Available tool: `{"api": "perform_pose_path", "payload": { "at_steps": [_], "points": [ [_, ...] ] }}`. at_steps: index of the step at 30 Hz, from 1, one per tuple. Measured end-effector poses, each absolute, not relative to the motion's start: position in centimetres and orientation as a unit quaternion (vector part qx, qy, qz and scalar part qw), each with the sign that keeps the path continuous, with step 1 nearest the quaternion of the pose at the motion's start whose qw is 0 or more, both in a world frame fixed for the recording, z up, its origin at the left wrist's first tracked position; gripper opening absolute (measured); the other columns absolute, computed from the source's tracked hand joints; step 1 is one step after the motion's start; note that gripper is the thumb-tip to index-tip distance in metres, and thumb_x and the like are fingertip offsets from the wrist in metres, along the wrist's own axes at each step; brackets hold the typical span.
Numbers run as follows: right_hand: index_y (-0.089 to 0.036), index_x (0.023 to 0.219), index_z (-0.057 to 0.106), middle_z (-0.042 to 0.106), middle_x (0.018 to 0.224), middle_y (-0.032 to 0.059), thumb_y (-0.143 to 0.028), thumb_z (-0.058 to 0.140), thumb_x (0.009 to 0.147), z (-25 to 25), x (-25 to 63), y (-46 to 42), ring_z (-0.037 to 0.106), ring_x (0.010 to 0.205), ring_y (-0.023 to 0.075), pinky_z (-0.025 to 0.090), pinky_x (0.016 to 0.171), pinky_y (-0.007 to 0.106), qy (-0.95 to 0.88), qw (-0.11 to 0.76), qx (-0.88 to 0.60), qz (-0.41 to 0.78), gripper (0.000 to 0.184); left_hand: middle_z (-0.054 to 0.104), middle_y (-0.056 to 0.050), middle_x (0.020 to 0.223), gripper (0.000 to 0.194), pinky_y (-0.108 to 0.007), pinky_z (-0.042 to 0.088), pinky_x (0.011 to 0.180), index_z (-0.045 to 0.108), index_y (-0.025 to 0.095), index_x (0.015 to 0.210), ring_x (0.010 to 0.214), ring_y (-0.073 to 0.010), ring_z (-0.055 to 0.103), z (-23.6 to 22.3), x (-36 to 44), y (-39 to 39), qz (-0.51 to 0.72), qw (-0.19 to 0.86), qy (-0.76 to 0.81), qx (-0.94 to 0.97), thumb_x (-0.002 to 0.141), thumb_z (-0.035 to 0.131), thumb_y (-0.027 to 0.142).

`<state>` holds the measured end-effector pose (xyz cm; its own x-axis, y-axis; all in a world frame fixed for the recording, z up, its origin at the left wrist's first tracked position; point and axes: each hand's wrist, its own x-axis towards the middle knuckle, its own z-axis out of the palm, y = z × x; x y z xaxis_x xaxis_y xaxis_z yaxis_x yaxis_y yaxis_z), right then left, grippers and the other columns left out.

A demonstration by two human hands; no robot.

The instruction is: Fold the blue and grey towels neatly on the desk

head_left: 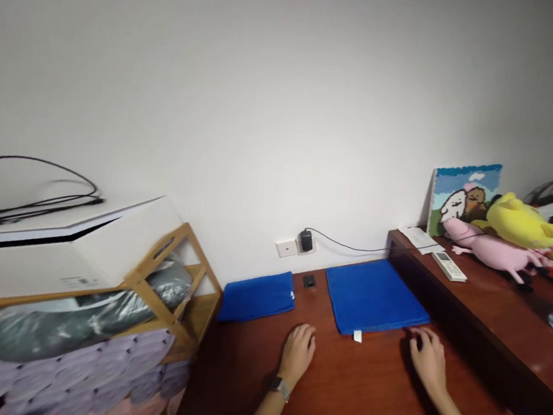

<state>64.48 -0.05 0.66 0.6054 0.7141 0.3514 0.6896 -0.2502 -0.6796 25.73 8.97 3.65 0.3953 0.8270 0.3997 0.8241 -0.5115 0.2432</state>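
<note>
Two blue cloths lie on the reddish-brown wooden desk (362,385). The folded cloth (258,297) is on the left by the wall. The larger cloth (373,295) is spread flat on the right, its white tag (357,336) at the near edge. My left hand (297,353), with a dark watch on the wrist, rests on the bare wood just short of the folded cloth, fingers loosely bent and holding nothing. My right hand (428,358) rests by the near right corner of the larger cloth, fingertips at its edge, thumb and forefinger apart.
Behind the desk, a black charger (306,240) sits in a wall socket. On the raised ledge at right are a remote control (449,266), a pink plush toy (490,248), a yellow one (522,221) and a dog picture (466,196). A wooden rack (190,290) stands left.
</note>
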Motion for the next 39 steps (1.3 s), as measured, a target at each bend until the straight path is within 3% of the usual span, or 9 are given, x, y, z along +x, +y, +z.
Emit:
{"api": "perform_pose_path", "payload": {
  "at_steps": [5, 9, 16, 20, 23, 28, 32, 36, 39],
  "points": [
    [-0.029, 0.1, 0.075, 0.072, 0.105, 0.0071, -0.046, 0.047, 0.098, -2.3, 56.9, -7.6, 0.07, 0.097, 0.0267, 0.057, 0.09, 0.041, -0.603, 0.42, -0.677, 0.033, 0.033, 0.072, -0.011, 0.118, 0.028, -0.043, 0.05, 0.099, 0.072, 0.02, 0.115, 0.113, -0.0286, 0.064, 5.7, 15.3, 13.3, 0.193, -0.019, 0.584, 0.788, 0.1, 0.049, 0.017],
    [-0.03, 0.095, 0.075, 0.074, 0.096, 0.0057, -0.048, 0.048, 0.099, -2.7, 54.9, -9.0, 0.072, 0.089, 0.0256, 0.059, 0.081, 0.036, -0.63, 0.421, -0.652, 0.018, 0.032, 0.07, -0.013, 0.121, 0.027, -0.042, 0.048, 0.097, 0.072, 0.02, 0.119, 0.115, -0.0301, 0.062, 6.8, 12.2, 17.1, 0.185, 0.003, 0.61, 0.771, 0.097, 0.056, 0.02],
    [-0.028, 0.094, 0.073, 0.076, 0.095, 0.008, -0.05, 0.047, 0.101, -2.7, 55.3, -7.9, 0.073, 0.089, 0.0266, 0.059, 0.08, 0.036, -0.64, 0.401, -0.656, 0.014, 0.035, 0.071, -0.009, 0.094, 0.018, -0.037, 0.048, 0.092, 0.07, 0.02, 0.087, 0.098, -0.0258, 0.067, 8.3, 13.6, 18.1, 0.257, 0.077, 0.619, 0.739, 0.095, 0.054, 0.017],
    [-0.028, 0.093, 0.072, 0.076, 0.094, 0.0072, -0.045, 0.048, 0.099, -2.2, 55.4, -8.2, 0.072, 0.089, 0.0258, 0.058, 0.081, 0.036, -0.635, 0.398, -0.662, 0.022, 0.031, 0.072, -0.009, 0.096, 0.017, -0.035, 0.049, 0.089, 0.066, 0.021, 0.096, 0.097, -0.0247, 0.067, 13.3, 13.8, 18.3, 0.363, 0.117, 0.622, 0.684, 0.096, 0.049, 0.022],
    [-0.027, 0.088, 0.073, 0.076, 0.09, 0.0069, -0.052, 0.05, 0.096, -0.9, 55.2, -8.3, 0.072, 0.085, 0.0265, 0.059, 0.08, 0.038, -0.621, 0.423, -0.658, 0.045, 0.035, 0.072, -0.007, 0.091, 0.021, -0.033, 0.05, 0.082, 0.064, 0.021, 0.095, 0.09, -0.0231, 0.068, 18.9, 13.9, 17.8, 0.438, 0.162, 0.601, 0.649, 0.097, 0.047, 0.032],
    [-0.025, 0.09, 0.078, 0.079, 0.097, 0.01, -0.068, 0.058, 0.089, 5.1, 47.4, -9.6, 0.074, 0.095, 0.0298, 0.059, 0.091, 0.042, -0.56, 0.508, -0.61, 0.238, 0.047, 0.068, 0.0, 0.075, 0.027, -0.025, 0.049, 0.066, 0.064, 0.021, 0.083, 0.07, -0.017, 0.065, 23.6, 17.2, 9.7, 0.474, 0.288, 0.516, 0.652, 0.091, 0.056, 0.045],
    [-0.026, 0.128, 0.071, 0.075, 0.127, 0.0086, -0.068, 0.061, 0.091, 11.3, 37.5, -11.5, 0.069, 0.119, 0.0291, 0.053, 0.105, 0.043, -0.493, 0.552, -0.485, 0.466, 0.057, 0.058, 0.005, 0.065, 0.032, -0.022, 0.043, 0.055, 0.061, 0.021, 0.076, 0.057, -0.012, 0.055, 21.2, 22.2, -0.9, 0.462, 0.543, 0.439, 0.548, 0.079, 0.073, 0.05],
    [-0.024, 0.127, 0.071, 0.074, 0.13, 0.0081, -0.077, 0.069, 0.079, 14.4, 34.2, -13.4, 0.064, 0.126, 0.033, 0.047, 0.113, 0.047, -0.421, 0.579, -0.488, 0.499, 0.071, 0.057, 0.004, 0.064, 0.038, -0.023, 0.044, 0.056, 0.061, 0.02, 0.075, 0.058, -0.0126, 0.057, 19.4, 24.5, -7.8, 0.454, 0.622, 0.398, 0.499, 0.076, 0.079, 0.054],
    [-0.025, 0.119, 0.075, 0.076, 0.124, 0.0063, -0.078, 0.072, 0.076, 15.1, 35.5, -14.6, 0.065, 0.123, 0.0356, 0.045, 0.114, 0.051, -0.445, 0.562, -0.486, 0.5, 0.068, 0.06, 0.001, 0.073, 0.035, -0.024, 0.047, 0.06, 0.062, 0.022, 0.077, 0.066, -0.0139, 0.06, 20.1, 23.8, -9.8, 0.483, 0.627, 0.381, 0.478, 0.078, 0.08, 0.052]
  ]
}}
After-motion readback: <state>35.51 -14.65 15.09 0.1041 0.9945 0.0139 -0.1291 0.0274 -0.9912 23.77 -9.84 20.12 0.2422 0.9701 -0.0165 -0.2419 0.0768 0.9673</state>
